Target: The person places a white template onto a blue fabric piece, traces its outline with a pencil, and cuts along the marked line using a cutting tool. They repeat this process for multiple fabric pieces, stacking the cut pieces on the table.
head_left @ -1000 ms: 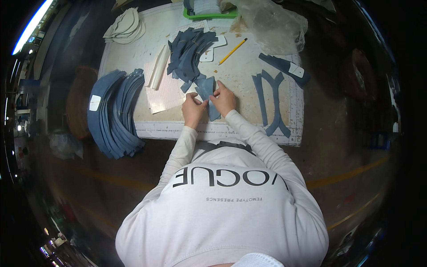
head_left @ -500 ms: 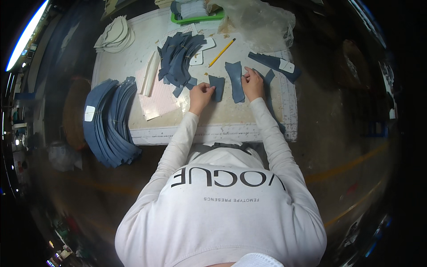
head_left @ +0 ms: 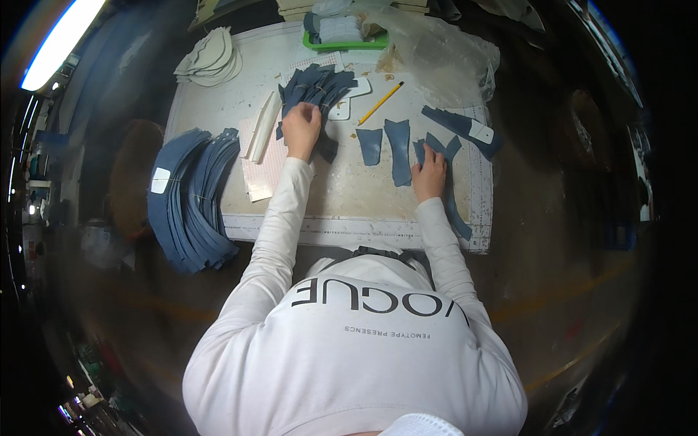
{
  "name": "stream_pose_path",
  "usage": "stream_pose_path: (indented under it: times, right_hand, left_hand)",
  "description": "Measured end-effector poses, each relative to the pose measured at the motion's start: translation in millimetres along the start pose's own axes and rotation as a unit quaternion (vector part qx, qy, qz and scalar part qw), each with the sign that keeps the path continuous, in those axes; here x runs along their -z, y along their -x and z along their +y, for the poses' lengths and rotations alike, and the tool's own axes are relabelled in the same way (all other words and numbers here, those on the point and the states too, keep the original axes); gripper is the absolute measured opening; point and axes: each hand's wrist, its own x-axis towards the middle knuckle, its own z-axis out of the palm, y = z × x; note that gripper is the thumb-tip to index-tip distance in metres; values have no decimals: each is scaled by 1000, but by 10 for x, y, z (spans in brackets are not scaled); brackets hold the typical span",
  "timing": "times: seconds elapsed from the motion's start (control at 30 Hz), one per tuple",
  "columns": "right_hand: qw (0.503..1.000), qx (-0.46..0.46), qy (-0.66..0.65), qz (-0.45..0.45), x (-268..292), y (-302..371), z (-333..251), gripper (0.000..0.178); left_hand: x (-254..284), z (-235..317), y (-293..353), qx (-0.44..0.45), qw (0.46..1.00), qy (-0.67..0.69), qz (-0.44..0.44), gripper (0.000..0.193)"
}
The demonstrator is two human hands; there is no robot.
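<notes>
My left hand (head_left: 301, 131) reaches onto a tied bundle of dark blue cut pieces (head_left: 316, 83), its fingers curled closed over the lower part. Whatever lies between those fingertips is hidden. My right hand (head_left: 430, 176) has its fingers bent over a small blue piece (head_left: 419, 150), which is partly covered by the hand. Left of it, a blue hourglass-shaped piece (head_left: 398, 154) and a short tapered blue piece (head_left: 370, 147) lie flat, side by side. A long curved blue strip (head_left: 456, 212) with a forked upper end runs along the right of my right hand.
A yellow pencil (head_left: 380, 103), white tags (head_left: 339, 109) and a tagged blue bundle (head_left: 465, 131) lie on the white table (head_left: 342, 200). Large blue strip bundles (head_left: 190, 200) overhang its left edge. Further off are white pieces (head_left: 209, 58), a green tray (head_left: 345, 45) and clear plastic (head_left: 443, 54).
My left hand has let go of the tapered piece and moved up-left onto the bundle. My right hand has moved slightly right and nearer, away from the hourglass-shaped piece. The whole view has shifted a little.
</notes>
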Motion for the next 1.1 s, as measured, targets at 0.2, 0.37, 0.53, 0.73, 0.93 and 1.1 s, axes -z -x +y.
stream_pose_path:
  times: [0.2,0.37,0.53,0.73,0.93,1.1]
  right_hand:
    - [997,68,-8,45,86,93,-85,43]
    - [983,128,-129,27,134,133,-333,33]
    - [954,174,-242,23,425,34,-589,26]
    - [912,235,-337,13,618,-153,-1185,23]
    - [937,234,-260,-18,266,-84,-1410,14]
    - [968,121,-217,25,-200,-544,-1244,12]
  left_hand:
    - [-191,-364,-592,8,993,-64,-101,27]
    - [-437,-269,-635,-30,975,-178,-127,29]
    - [-152,20,-717,245,899,307,-195,22]
    - [535,483,-229,220,784,403,-417,21]
    - [717,577,521,177,880,213,-385,22]
    - [901,581,963,389,748,410,-349,33]
